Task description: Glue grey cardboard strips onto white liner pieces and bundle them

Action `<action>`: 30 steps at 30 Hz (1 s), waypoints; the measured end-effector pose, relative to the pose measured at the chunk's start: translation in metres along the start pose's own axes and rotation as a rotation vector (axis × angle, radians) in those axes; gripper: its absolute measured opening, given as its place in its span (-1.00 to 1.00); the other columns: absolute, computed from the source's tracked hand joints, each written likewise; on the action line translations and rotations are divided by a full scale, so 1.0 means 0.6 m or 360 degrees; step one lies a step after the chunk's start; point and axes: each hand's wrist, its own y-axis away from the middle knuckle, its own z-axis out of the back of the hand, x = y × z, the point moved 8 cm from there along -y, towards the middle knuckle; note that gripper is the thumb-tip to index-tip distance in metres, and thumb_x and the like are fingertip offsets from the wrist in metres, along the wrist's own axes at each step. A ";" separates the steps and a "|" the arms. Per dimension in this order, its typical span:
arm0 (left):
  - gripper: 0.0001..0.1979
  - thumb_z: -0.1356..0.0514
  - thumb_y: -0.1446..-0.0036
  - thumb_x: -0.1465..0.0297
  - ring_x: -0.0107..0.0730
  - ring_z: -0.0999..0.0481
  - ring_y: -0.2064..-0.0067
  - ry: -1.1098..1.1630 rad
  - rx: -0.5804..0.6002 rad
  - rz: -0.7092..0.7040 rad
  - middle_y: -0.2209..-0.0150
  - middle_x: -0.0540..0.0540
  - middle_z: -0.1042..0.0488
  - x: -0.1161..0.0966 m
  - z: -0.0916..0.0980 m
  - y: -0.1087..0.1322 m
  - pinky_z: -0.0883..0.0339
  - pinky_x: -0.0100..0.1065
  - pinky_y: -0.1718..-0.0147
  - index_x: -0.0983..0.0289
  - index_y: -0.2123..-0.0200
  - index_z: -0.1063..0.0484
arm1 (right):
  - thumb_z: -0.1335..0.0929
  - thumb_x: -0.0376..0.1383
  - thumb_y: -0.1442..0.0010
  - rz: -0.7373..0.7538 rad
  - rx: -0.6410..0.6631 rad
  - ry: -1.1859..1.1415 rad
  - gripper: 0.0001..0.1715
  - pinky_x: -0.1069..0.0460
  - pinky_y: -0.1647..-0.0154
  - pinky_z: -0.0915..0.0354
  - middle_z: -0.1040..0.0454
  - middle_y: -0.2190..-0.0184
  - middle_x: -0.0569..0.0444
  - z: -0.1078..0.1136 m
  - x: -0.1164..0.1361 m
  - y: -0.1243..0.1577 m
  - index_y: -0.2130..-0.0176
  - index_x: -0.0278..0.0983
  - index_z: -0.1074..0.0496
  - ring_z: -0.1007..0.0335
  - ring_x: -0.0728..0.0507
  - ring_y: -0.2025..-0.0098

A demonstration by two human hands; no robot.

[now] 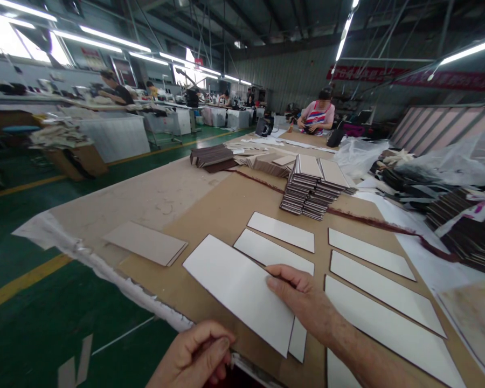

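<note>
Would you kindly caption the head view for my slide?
Right hand rests on a white card on the brown worktable; left hand curled.

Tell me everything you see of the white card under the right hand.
The white card is a long, thin, flat rectangle, seemingly coated paperboard with a dark edge. It lies slantwise on the brown table sheet near the front edge, overlapping a second card. The right hand rests fingers on its right end.

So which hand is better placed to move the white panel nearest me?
Probably the right hand: its fingers rest on the white panel. The left hand is curled at the edge of the table, off the panel.
</note>
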 end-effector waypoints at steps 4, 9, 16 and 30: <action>-0.66 -0.29 -0.10 0.06 -0.33 -0.50 0.41 -0.0288 -0.0226 -0.0417 0.46 0.09 -0.53 -0.056 0.050 0.002 -0.39 -0.43 0.40 0.21 0.30 -0.62 | -0.47 0.08 -0.05 -0.0047 -0.0286 -0.0086 -0.45 0.04 0.40 -0.32 -0.55 0.35 0.10 0.041 0.017 0.016 0.08 -0.20 -0.54 -0.42 -0.10 0.39; -0.85 -0.26 -0.18 0.40 -0.31 -0.53 0.23 -0.0652 -0.0715 -0.1133 0.26 0.04 -0.56 -0.123 0.103 0.044 -0.41 -0.39 0.23 0.10 0.17 -0.56 | -0.42 0.05 -0.13 -0.0251 0.0025 -0.0062 -0.55 0.05 0.41 -0.29 -0.55 0.36 0.12 -0.007 -0.029 0.048 0.10 -0.17 -0.53 -0.41 -0.08 0.41; -0.48 -0.25 -0.20 0.37 -0.12 -0.31 -0.25 -0.1645 -0.0008 -0.1410 -0.20 0.14 -0.38 -0.098 0.000 0.016 -0.27 -0.10 -0.21 0.13 -0.22 -0.28 | -0.26 -0.18 -0.34 0.0001 0.0185 0.0816 -0.72 0.01 0.24 -0.31 -0.58 0.27 0.10 -0.063 -0.051 0.066 0.14 -0.15 -0.54 -0.47 -0.15 0.23; -0.49 -0.17 -0.27 0.21 -0.04 -0.19 -0.35 -0.2149 0.0360 -0.1182 -0.35 0.08 -0.22 -0.047 -0.027 -0.015 -0.12 0.09 -0.31 0.06 -0.27 -0.25 | -0.27 -0.08 -0.36 0.0381 0.0144 0.1954 -0.36 -0.31 -0.36 -0.03 -0.15 -0.37 -0.05 -0.054 -0.049 0.051 -0.33 -0.23 -0.22 -0.03 -0.36 -0.36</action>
